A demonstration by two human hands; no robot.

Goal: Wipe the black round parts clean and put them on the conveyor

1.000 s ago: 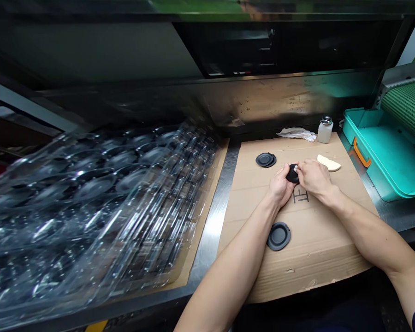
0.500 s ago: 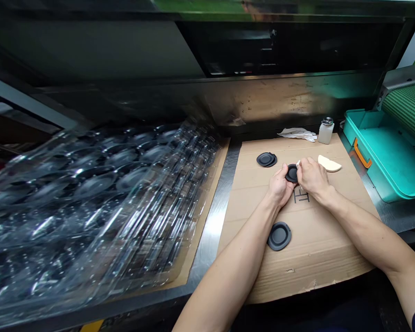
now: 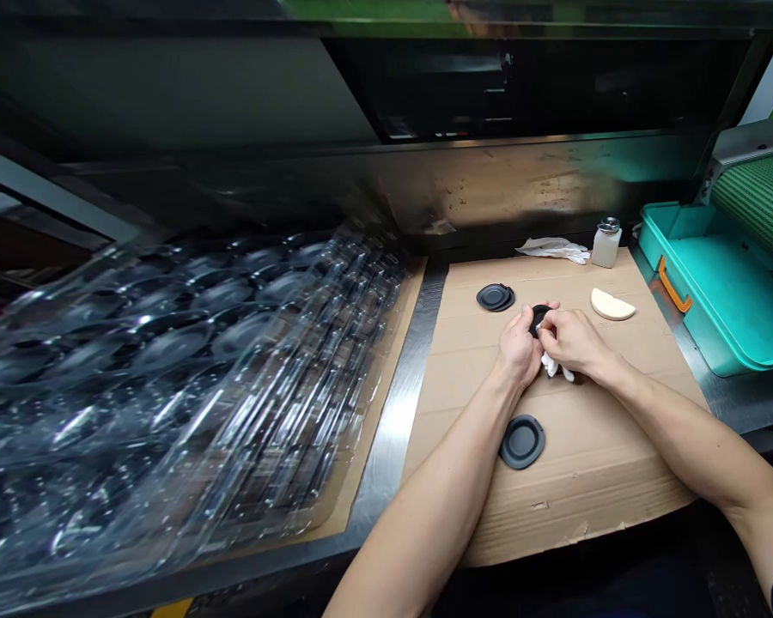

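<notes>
Both hands meet over the brown cardboard sheet (image 3: 593,446). My left hand (image 3: 519,348) grips a small round black rubber part (image 3: 539,314) from the left. My right hand (image 3: 570,339) is closed around a small white cloth (image 3: 552,366) and presses it against that part. A second black part (image 3: 521,442) lies flat on the cardboard near my left forearm. A short stack of black parts (image 3: 496,297) lies just beyond the hands.
A large stack of clear plastic trays holding black parts (image 3: 167,369) fills the left. At the back lie a white glove (image 3: 552,249) and a small dispenser bottle (image 3: 605,242). A cream sponge (image 3: 611,305) lies right of the hands. A teal bin (image 3: 715,283) stands at the right.
Both hands have shifted slightly left and nearer. The right hand has turned over the black part, and the white cloth now shows below its fingers, covering the mark on the cardboard.
</notes>
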